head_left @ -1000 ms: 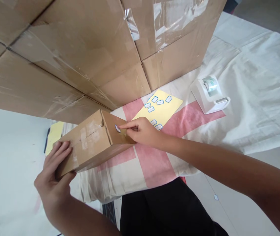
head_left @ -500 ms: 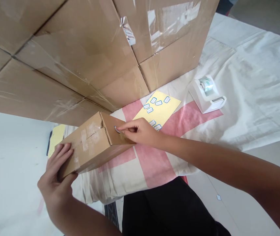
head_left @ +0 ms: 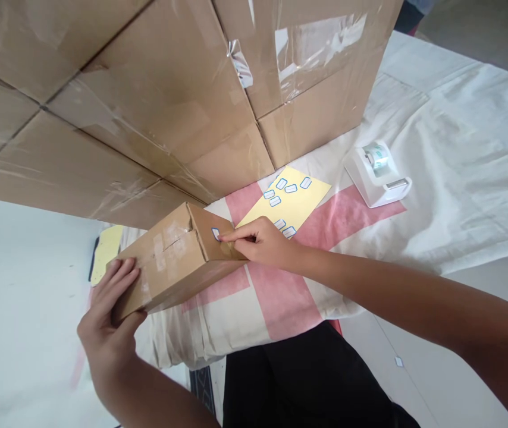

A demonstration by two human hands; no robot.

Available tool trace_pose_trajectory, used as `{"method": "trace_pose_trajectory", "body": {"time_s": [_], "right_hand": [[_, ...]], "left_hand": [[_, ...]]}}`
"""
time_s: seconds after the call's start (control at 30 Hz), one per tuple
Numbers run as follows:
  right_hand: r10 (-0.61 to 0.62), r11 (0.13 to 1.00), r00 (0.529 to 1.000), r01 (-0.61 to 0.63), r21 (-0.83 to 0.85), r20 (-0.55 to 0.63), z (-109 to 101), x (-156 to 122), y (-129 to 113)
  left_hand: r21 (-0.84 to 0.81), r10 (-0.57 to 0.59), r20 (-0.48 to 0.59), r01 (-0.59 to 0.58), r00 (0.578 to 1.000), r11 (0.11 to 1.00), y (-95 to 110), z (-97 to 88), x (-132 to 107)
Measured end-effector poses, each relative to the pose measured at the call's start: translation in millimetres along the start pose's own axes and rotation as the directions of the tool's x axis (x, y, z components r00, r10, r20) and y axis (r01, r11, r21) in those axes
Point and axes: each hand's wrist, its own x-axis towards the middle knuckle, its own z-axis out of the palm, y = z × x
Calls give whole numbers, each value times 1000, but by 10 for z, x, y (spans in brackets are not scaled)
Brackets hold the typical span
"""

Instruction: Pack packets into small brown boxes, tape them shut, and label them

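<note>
"What has just changed?"

"Compared with half a second ago, more of the blue-edged sticker (head_left: 215,233) is shown, and its lower edge is now touched by one fingertip. From this, the sticker is judged to be set on the cardboard, though whether every corner is stuck flat cannot be told."

"And where is the cardboard box (head_left: 176,264) placed?"

"It is tilted over the pink-and-white cloth (head_left: 281,303), just left of centre, with the sticker carried on its end face, at two o'clock from the box's middle. Whether its weight is borne by the cloth cannot be made out."

"How are the hands set?"

"At eight o'clock, the box is clamped by the left hand (head_left: 107,315), with fingers laid over the top and the thumb pressed to the near side. By the right hand (head_left: 265,241), nothing is seen to be gripped: the index finger is stretched to the sticker, and the thumb is bent beneath, apart from it."

"What is found around them?"

"Yellow paper (head_left: 306,203) with further stickers (head_left: 290,188) is laid at two o'clock; farther out that way, a tape dispenser (head_left: 376,181) is stood. At twelve, large boxes (head_left: 191,101) are stacked."
</note>
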Motion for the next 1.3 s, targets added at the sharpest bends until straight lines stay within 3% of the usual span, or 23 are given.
{"method": "trace_pose_trajectory", "body": {"time_s": [0.1,0.27,0.43,0.53,0.67,0.93,1.1,1.3], "right_hand": [[-6,1000,998,5,-28,-68,15,-18,-6],[-81,997,997,81,-9,-9,56,-46,52],[-113,993,990,110,-32,-87,103,-79,74],[-232,971,965,222,-91,-120,143,-111,70],[-417,904,894,389,-180,-165,169,-139,62],[-294,950,935,263,-168,-198,106,-53,30],[-346,934,914,314,-171,-211,92,16,51],[-268,959,953,249,-132,-145,119,-2,94]], "left_hand": [[8,-10,7,10,1000,1000,-16,-8,-2],[-1,5,13,-5,1000,1000,-61,-35,-8],[-32,-25,9,25,1000,999,-38,-29,-4],[-44,3,-2,-4,1000,999,-32,-20,1],[-49,36,11,-36,999,998,-51,-21,4],[-51,38,0,-38,999,998,3,5,22],[-69,69,13,-68,998,995,-5,-2,21],[-55,49,5,-49,999,997,-23,-4,6]]}}
